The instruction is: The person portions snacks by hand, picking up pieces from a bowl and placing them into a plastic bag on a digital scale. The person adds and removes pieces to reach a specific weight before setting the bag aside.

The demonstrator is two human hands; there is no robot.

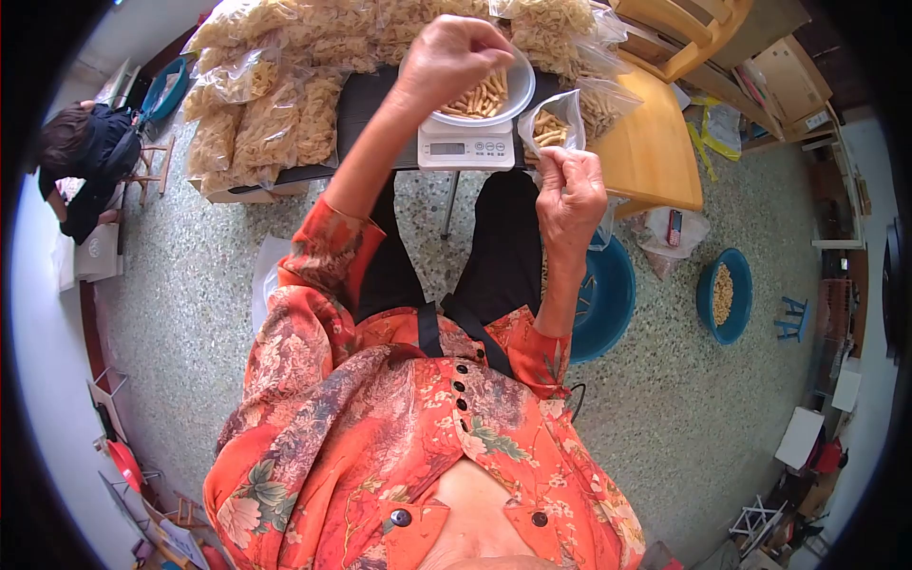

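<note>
My left hand (pixel 456 62) hovers above a white bowl (pixel 524 90) with its fingers pinched together; what they hold, if anything, is hidden. Short tan sticks (pixel 480 98) lie in the bowl, which sits on a white digital scale (pixel 465 149). To the right of the scale, my right hand (pixel 572 185) pinches the lower edge of a clear plastic bag (pixel 567 106). Its mouth gapes toward the bowl, and similar tan sticks (pixel 549 128) are inside.
Filled clear bags (pixel 275 114) are piled on the dark table (pixel 366 109). A wooden chair (pixel 655 142) stands at right. On the floor are a large blue tub (pixel 617 294) and a smaller blue basin (pixel 706 299) holding tan pieces. Another person (pixel 90 157) bends at far left.
</note>
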